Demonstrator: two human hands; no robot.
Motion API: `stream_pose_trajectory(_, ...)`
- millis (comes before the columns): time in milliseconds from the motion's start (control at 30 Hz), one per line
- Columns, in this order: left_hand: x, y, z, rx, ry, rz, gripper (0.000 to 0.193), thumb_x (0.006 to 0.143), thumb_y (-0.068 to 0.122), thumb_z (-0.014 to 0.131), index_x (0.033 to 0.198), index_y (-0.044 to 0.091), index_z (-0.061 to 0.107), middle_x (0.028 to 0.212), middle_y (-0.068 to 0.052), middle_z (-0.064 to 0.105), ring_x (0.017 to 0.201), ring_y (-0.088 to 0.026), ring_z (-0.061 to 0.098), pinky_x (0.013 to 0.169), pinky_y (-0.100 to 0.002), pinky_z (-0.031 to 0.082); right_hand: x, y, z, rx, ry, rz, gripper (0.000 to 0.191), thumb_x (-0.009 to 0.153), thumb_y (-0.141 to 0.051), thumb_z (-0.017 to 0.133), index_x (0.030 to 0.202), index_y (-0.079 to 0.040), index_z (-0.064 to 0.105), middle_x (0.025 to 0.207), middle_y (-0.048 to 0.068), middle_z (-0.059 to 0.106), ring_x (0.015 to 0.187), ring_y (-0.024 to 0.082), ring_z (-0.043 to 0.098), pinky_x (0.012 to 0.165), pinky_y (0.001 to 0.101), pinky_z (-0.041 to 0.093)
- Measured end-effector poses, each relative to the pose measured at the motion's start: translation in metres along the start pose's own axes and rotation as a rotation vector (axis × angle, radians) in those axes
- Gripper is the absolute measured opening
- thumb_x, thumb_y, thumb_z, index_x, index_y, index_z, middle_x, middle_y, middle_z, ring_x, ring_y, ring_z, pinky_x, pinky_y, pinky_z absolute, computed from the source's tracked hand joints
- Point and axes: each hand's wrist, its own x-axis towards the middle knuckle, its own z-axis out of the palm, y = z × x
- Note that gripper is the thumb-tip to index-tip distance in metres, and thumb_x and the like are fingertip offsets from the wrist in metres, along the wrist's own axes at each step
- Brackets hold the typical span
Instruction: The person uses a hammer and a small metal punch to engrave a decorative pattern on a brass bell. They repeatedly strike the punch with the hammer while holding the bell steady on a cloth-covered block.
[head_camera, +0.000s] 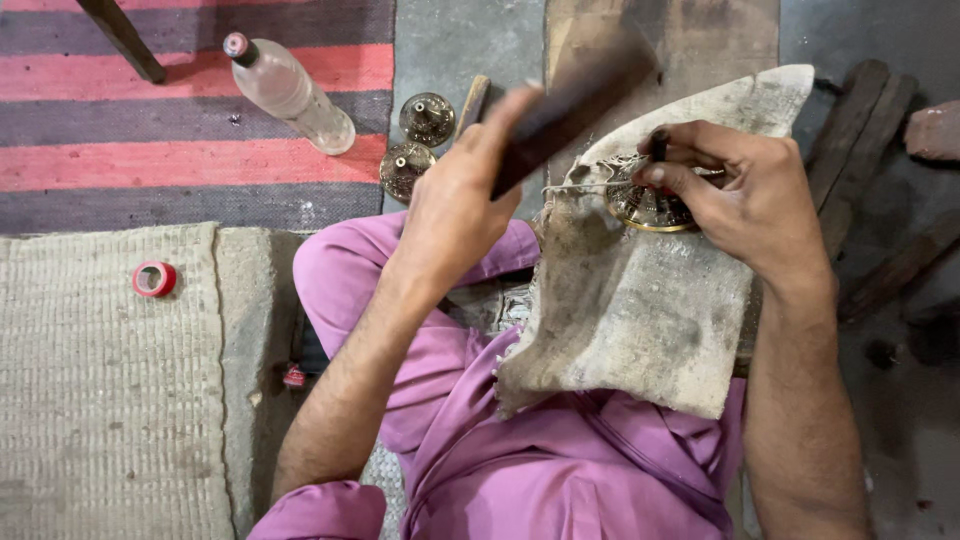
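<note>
Brass disc (645, 205) pinned by right hand (745, 200) fingers pinching a punch (659, 145); left hand (455, 215) fingers grip a mallet (570, 105).

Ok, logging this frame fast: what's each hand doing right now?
Left hand: closed around a dark wooden mallet.
Right hand: closed on a thin dark punch, tip on the round brass piece.

Round ornate brass piece (648, 205) flat on grey cloth (640, 310), punch (659, 145) upright.
</note>
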Motion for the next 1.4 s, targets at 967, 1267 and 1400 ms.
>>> stream_pose_trajectory(967, 0.0024, 0.0073, -0.0024, -0.078, 0.057, 0.010, 0.083, 0.084, 0.000, 0.072, 0.153, 0.027, 0.034, 0.120, -0.018, 0.065, 0.108, -0.040, 0.067, 0.091, -0.047, 0.056, 0.0007, 0.0060, -0.0039, 0.058, -0.057, -0.006, 0.022, 0.098, 0.003, 0.070, 0.120, 0.002, 0.073, 0.108, 0.014, 0.078, 0.098, 0.019, 0.078, 0.084, 0.0283, 0.065)
stream_pose_trajectory(1267, 0.0059, 0.0089, -0.0012, 0.353, -0.275, -0.200, 0.084, 0.090, 0.003, 0.074, 0.159, 0.035, 0.039, 0.111, -0.015, 0.066, 0.105, -0.036, 0.069, 0.088, -0.049, 0.054, 0.0037, 0.0071, -0.0056, 0.138, -0.063, -0.019, 0.025, 0.097, 0.002, 0.073, 0.121, 0.003, 0.072, 0.107, 0.014, 0.077, 0.098, 0.019, 0.077, 0.084, 0.0281, 0.064)
stream_pose_trajectory(1400, 0.0007, 0.0077, -0.0029, 0.003, -0.067, -0.144, 0.088, 0.085, 0.001, 0.075, 0.159, 0.031, 0.036, 0.124, -0.015, 0.067, 0.114, -0.038, 0.069, 0.097, -0.047, 0.056, 0.0030, 0.0075, -0.0036, 0.123, -0.044, 0.004, 0.026, 0.096, 0.003, 0.073, 0.122, 0.003, 0.071, 0.110, 0.013, 0.076, 0.099, 0.018, 0.077, 0.086, 0.0279, 0.066)
